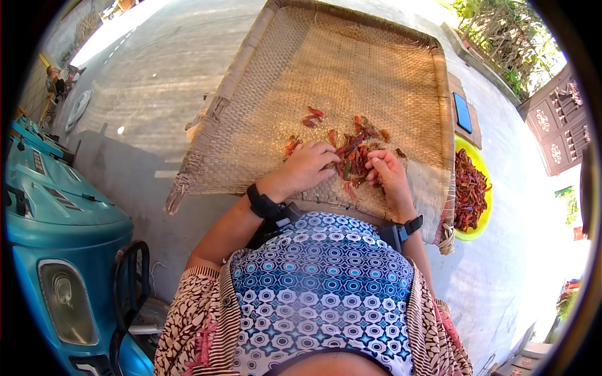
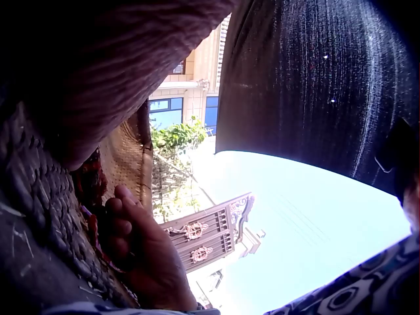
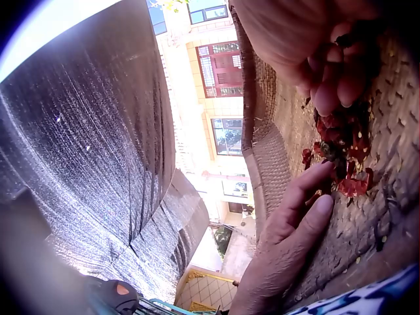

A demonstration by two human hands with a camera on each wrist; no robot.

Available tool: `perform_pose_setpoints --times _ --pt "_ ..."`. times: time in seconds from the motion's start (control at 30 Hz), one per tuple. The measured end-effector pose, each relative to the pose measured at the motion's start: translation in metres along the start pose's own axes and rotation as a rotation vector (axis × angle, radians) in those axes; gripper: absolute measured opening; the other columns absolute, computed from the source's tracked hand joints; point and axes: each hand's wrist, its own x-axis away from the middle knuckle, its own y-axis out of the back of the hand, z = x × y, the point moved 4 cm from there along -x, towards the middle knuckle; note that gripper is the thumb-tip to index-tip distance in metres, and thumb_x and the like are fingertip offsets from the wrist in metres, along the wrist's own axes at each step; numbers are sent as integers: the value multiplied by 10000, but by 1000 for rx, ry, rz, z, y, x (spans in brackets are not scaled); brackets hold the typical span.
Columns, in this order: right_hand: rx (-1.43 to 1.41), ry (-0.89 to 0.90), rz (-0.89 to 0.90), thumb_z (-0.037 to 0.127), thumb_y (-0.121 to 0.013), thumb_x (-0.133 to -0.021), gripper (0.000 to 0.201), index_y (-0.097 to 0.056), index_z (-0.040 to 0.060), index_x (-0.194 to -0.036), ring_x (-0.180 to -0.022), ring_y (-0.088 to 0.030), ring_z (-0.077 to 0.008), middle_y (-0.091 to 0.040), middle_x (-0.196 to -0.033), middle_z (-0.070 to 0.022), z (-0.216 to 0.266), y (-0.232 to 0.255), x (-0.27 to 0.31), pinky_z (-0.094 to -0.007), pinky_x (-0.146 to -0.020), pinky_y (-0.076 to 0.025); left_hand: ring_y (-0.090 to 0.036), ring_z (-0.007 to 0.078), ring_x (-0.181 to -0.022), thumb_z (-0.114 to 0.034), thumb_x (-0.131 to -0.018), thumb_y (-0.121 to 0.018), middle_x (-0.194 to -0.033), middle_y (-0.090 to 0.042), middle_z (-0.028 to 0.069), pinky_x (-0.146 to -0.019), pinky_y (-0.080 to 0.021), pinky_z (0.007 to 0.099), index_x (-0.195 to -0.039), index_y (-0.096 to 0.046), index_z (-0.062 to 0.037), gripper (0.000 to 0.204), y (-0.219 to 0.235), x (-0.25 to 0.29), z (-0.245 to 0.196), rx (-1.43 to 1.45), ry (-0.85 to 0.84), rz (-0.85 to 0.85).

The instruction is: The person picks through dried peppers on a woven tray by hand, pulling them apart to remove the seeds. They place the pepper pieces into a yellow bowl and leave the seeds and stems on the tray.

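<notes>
Dried red chili peppers (image 1: 355, 158) lie in a loose pile on a woven bamboo mat (image 1: 351, 62) with a raised rim, pale seeds scattered round them. My left hand (image 1: 308, 166) is at the pile's left side, palm down. In the right wrist view its thumb and forefinger stretch out loosely, tips right at the red pieces. On the pile's right side is my right hand (image 1: 390, 176), thumb against curled fingers; a dark dried chili (image 3: 359, 33) shows among those fingers in the right wrist view. A small group of chilies (image 1: 312, 117) sits farther up the mat.
A yellow-green basin (image 1: 488, 216) full of red chilies stands at the mat's right. Just above it, a phone (image 1: 462, 113) lies on a board. To the left is a blue-green vehicle (image 1: 69, 219) with a black metal bar (image 1: 119, 276). Concrete ground surrounds the mat.
</notes>
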Motion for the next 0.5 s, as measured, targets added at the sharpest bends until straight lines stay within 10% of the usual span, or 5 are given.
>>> perform_pose_setpoints --times 0.5 --pt "-1 2 0 197 -517 -993 182 -571 71 -1114 -688 -572 -69 -607 -919 -9 -2 1 -1 -211 -618 -466 -490 269 -1153 -186 -882 -642 -1219 -549 65 -1005 -362 405 -1152 -625 -104 283 -1 0 2 -2 -4 4"
